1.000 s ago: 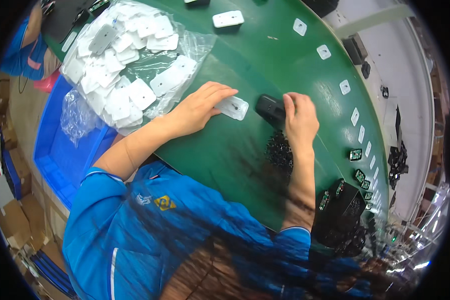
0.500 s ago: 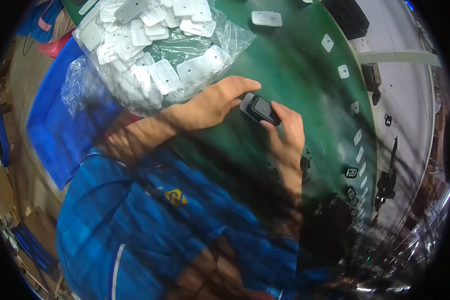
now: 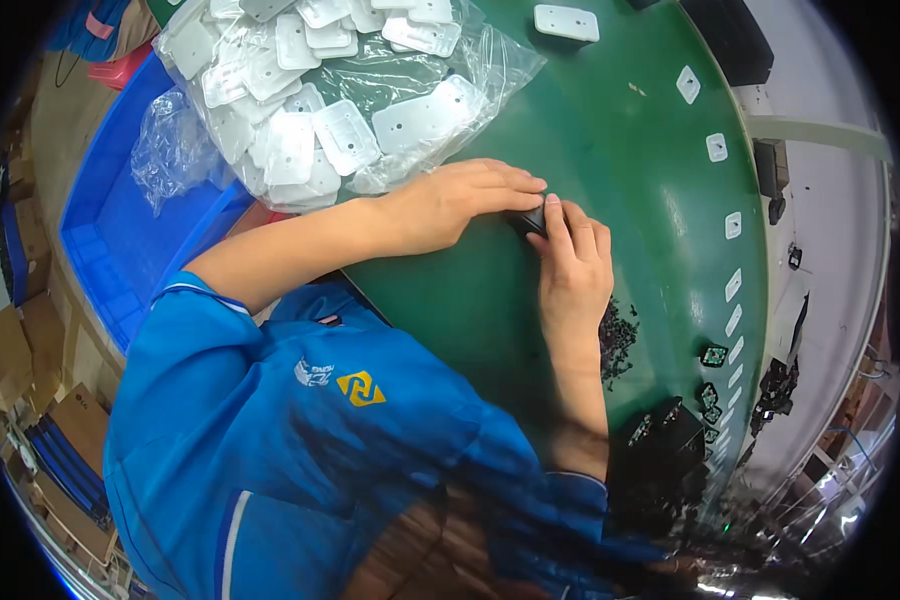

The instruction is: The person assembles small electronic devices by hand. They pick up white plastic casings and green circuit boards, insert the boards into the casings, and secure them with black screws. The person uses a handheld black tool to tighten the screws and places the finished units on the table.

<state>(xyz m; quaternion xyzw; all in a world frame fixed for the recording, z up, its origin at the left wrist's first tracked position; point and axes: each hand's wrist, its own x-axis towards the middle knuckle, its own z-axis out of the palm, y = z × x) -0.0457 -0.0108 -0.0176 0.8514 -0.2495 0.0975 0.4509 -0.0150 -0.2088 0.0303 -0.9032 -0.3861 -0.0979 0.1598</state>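
Both my hands meet over a small black plastic case [image 3: 533, 220] just above the green table. My left hand [image 3: 458, 205] lies across its left end, fingers stretched together over the top. From the right, my right hand [image 3: 574, 262] grips the case between thumb and fingers. Most of the case is covered by my fingers, and the pale plate seen at its left end earlier is hidden now. Beyond my left hand, a clear plastic bag [image 3: 505, 62] lies spread with many white plastic covers [image 3: 347, 137] in and on it.
A blue bin [image 3: 105, 235] stands at the left. Small black parts [image 3: 619, 340] are heaped right of my right forearm. Along the table's right side run white plates [image 3: 733, 225] and small circuit boards [image 3: 713, 355]. A white cover [image 3: 566, 23] rests at the far side.
My left hand has moved right and closed over the case's left end, covering the pale plate. My right fingers have shifted onto the top of the case. The whole view has shifted slightly.
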